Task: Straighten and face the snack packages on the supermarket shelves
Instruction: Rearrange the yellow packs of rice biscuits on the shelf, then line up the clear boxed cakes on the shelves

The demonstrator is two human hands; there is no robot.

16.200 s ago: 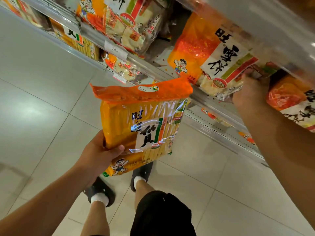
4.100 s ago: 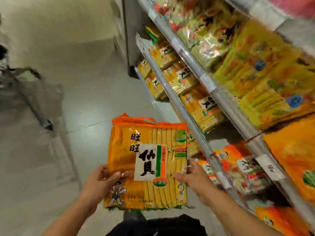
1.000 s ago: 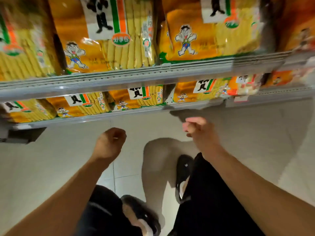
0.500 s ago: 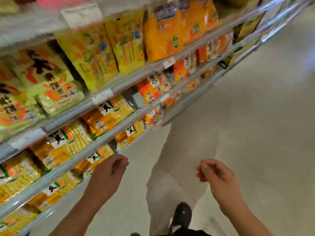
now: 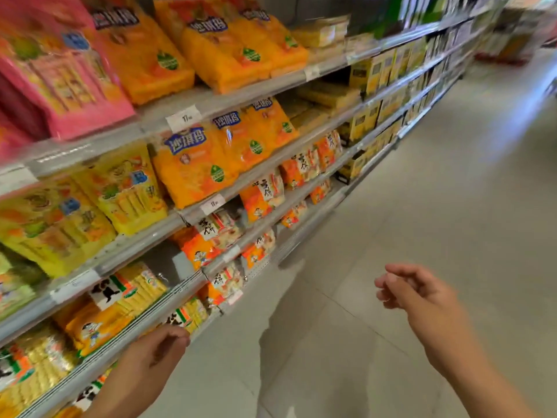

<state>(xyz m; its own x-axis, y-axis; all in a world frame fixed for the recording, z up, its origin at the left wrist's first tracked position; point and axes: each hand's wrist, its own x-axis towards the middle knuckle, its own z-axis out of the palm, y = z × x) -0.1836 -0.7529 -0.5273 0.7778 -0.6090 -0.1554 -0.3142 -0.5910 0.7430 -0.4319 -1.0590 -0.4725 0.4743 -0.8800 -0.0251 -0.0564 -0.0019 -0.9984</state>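
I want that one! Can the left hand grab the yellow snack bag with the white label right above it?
Probably yes. The left hand is empty beside the shelf edge, and the yellow snack bag with the white label stands uncovered just above.

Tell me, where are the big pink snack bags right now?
In the head view, the pink snack bags sit at the far upper left on the highest visible shelf, directly left of the orange bags and above the yellow bags.

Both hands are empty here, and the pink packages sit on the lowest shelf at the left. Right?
Not quite. In the head view both the left hand and right hand are empty, but the pink packages sit on the highest shelf in view.
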